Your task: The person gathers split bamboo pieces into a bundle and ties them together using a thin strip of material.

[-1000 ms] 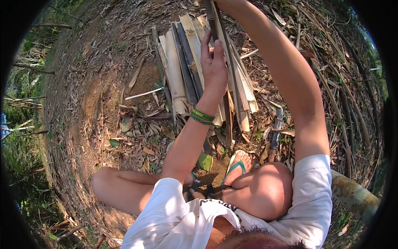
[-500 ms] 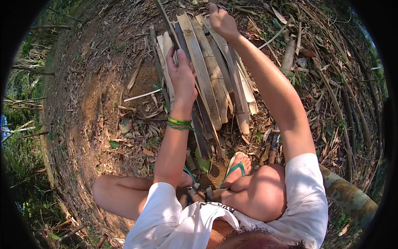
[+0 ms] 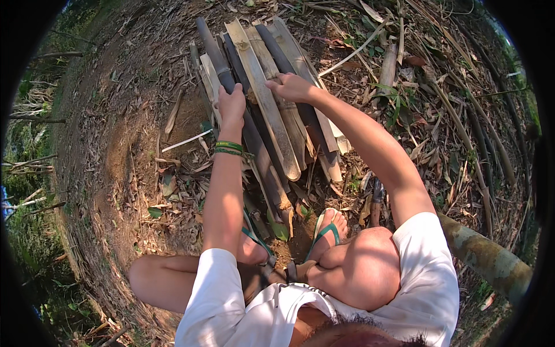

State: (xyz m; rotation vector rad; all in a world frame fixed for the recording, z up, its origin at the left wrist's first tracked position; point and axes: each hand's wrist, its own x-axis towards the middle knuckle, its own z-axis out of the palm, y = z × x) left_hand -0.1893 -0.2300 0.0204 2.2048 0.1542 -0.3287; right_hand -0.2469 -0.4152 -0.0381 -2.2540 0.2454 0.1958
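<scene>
Several split bamboo strips lie side by side in a pile on the ground in front of me. My left hand (image 3: 231, 106) is closed around a dark bamboo strip (image 3: 254, 139) on the left side of the pile, thumb along its upper face. Over the middle of the pile is my right hand (image 3: 292, 88), its thumb and fingers apart at the tips. It is nearest a pale bamboo strip (image 3: 272, 127) and seems to hold nothing. Part of the strips under both hands is hidden.
My sandalled feet (image 3: 326, 234) stand close to the pile's near end. Leaf litter covers the ground. A dark-handled tool (image 3: 376, 202) lies right of my foot, and a thick mottled bamboo pole (image 3: 485, 254) lies at lower right. A thin white strip (image 3: 188, 140) lies left.
The dark strip, earlier raised between both hands, now rests lower along the pile's left side. My right hand has let go of its far end and come back toward the pile's middle.
</scene>
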